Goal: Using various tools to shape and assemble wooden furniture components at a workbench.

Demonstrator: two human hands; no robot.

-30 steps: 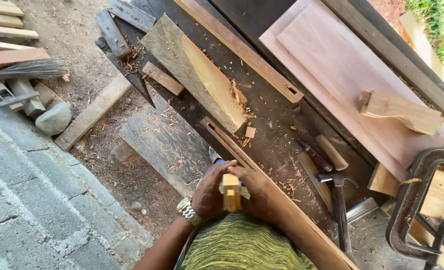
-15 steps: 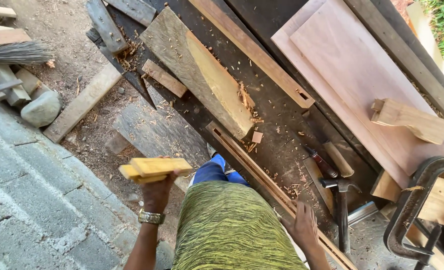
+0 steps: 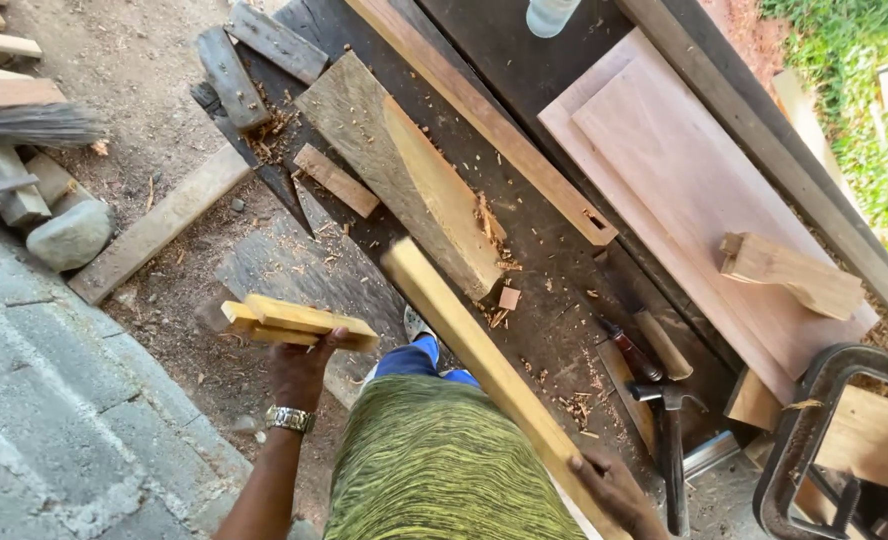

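My left hand point(image 3: 301, 370), with a metal watch on the wrist, holds two short yellow wood pieces point(image 3: 299, 322) stacked flat, out to the left over the dirt ground. My right hand point(image 3: 612, 487) grips the near end of a long pale wooden batten point(image 3: 474, 350), which runs diagonally up and left along the edge of the dark workbench point(image 3: 554, 300). My green patterned shirt fills the bottom middle.
On the bench lie a wedge-shaped plank point(image 3: 404, 180), a long mortised rail point(image 3: 484, 115), wide pinkish boards point(image 3: 684, 190), a carved wood block point(image 3: 789, 275), chisels point(image 3: 644, 345), a hammer point(image 3: 669, 440) and shavings. A metal clamp point(image 3: 829, 440) sits at right. Scrap timber and a stone point(image 3: 72, 235) lie on the ground at left.
A second ago both hands held the small wood pieces together in front of me. The left hand has carried them out to the left; the right hand has taken the long batten and lifted it.
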